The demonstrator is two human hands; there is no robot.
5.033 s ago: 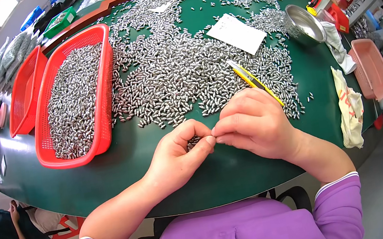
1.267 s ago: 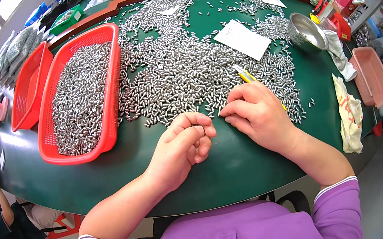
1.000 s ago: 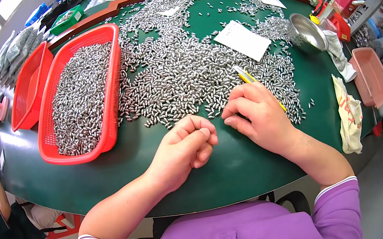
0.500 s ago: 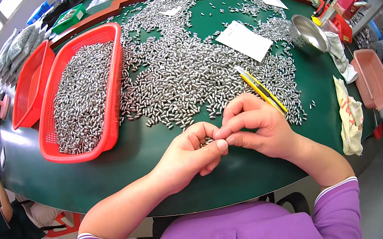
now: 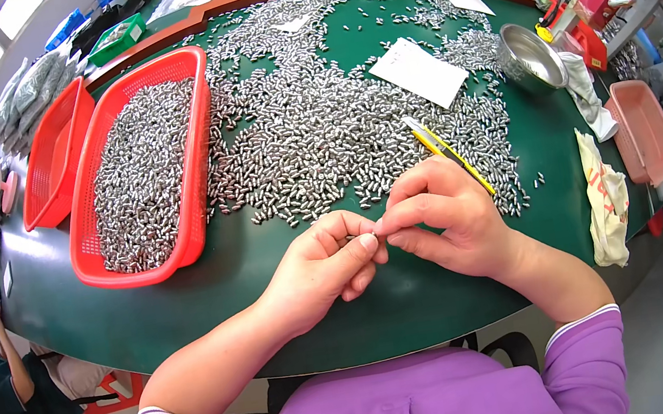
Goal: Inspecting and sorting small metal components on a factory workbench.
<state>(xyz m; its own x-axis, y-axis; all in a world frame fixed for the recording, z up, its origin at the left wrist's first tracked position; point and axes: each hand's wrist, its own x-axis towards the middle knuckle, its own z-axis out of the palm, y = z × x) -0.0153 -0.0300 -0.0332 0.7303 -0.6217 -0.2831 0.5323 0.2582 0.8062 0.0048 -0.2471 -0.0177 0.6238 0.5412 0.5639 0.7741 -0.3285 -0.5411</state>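
Small metal pieces [image 5: 336,121], silvery and short like little capsules, lie in a wide heap across the green table [image 5: 193,313], at 12 o'clock from the hands. One such piece seems pinched where the two hands meet, though it is too small and too covered to make out. The left hand [image 5: 319,264] is curled nearly closed, its fingertips pressed against those of the right hand [image 5: 445,220], which is likewise bunched, thumb to forefinger. Each piece looks hard, light and smooth, so it would likely slip or roll; a fingertip pinch across its middle seems the surest hold. At 1 o'clock from the right hand lies a yellow utility knife [image 5: 448,153], just beside the knuckles. At 10 o'clock sits a red basket [image 5: 199,150] filled with the same pieces. At 2 o'clock stands a steel bowl [image 5: 532,57].
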